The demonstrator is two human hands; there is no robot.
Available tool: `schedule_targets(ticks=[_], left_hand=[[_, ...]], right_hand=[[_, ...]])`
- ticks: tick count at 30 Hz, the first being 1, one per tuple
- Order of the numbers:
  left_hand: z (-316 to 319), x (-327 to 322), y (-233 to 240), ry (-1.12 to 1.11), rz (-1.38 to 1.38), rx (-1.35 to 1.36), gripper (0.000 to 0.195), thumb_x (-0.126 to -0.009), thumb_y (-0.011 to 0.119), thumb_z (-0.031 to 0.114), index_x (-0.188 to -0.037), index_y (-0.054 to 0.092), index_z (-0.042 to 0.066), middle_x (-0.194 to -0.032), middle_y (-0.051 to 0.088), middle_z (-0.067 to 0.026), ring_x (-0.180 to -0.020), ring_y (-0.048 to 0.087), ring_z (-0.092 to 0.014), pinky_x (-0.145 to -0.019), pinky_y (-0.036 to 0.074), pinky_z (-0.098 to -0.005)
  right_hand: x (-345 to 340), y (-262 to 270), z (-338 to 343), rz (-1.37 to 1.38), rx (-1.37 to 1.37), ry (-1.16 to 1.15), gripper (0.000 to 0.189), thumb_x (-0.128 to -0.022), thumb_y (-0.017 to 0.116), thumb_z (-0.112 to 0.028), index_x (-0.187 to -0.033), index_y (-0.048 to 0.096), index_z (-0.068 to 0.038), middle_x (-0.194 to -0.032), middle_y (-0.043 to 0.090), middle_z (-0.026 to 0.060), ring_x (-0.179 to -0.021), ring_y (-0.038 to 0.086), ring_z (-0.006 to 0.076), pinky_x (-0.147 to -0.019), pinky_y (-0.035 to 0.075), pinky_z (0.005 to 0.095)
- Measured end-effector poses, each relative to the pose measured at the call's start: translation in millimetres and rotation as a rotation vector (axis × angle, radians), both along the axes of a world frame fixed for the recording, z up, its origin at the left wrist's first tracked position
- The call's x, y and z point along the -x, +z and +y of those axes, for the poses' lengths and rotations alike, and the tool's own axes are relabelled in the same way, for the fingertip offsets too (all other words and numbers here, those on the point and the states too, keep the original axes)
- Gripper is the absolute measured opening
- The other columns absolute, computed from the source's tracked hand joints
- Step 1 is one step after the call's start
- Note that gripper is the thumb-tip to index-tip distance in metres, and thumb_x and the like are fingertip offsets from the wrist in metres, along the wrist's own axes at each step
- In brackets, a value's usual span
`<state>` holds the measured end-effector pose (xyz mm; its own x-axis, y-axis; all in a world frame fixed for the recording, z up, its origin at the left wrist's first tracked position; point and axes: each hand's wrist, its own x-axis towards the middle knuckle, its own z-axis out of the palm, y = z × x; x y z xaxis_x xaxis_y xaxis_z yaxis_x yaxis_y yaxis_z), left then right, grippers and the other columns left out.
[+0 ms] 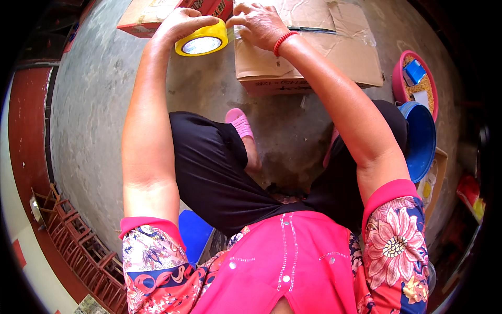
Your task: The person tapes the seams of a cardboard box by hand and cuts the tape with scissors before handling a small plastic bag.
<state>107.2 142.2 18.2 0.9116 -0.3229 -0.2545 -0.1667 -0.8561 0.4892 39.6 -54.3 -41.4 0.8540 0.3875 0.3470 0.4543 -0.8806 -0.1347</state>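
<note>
My left hand (181, 24) grips a roll of yellow packing tape (204, 31) from above, its pale cardboard core facing me. The roll hangs just left of a brown cardboard box (310, 55) on the floor. A clear, shiny strip seems to run from the roll to the box's upper left edge. Over that edge is my right hand (257, 25), fingers apart, with a red bead bracelet on the wrist. One fingertip comes close to the roll; whether it touches the strip is hard to tell. A dark slit (313, 29) crosses the box's top.
Another box (147, 17), with red sides, stands at the upper left. To the right are a pink basin (399, 74) of yellow grains holding a blue packet (414, 72), and a blue bucket (421, 141). Wooden chairs (78, 235) line the lower left wall. Below my left elbow is a blue object (193, 233).
</note>
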Motion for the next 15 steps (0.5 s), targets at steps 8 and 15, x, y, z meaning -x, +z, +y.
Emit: schedule_targets(ticks=[8, 15], left_hand=[[7.3, -4.0, -6.9, 0.049, -0.004, 0.040, 0.068, -0.062, 0.069, 0.055, -0.107, 0.063, 0.003, -0.093, 0.065, -0.0097, -0.082, 0.063, -0.016, -0.074, 0.048, -0.0255], [7.0, -2.4, -12.2, 0.068, 0.011, 0.067, 0.067, -0.063, 0.068, 0.054, -0.106, 0.062, 0.003, -0.094, 0.065, -0.0101, -0.082, 0.062, -0.016, -0.075, 0.048, -0.0254]], right_hand=[[3.1, -1.6, 6.5, 0.019, 0.102, 0.014, 0.022, -0.083, 0.056, -0.021, -0.099, 0.066, -0.031, -0.122, 0.050, 0.0002, -0.117, 0.043, 0.0195, -0.097, 0.030, 0.0448], [4.7, -1.7, 4.4, -0.012, 0.030, 0.117, 0.022, -0.080, 0.057, -0.013, -0.091, 0.069, -0.027, -0.115, 0.054, 0.0017, -0.114, 0.045, 0.0200, -0.096, 0.030, 0.0423]])
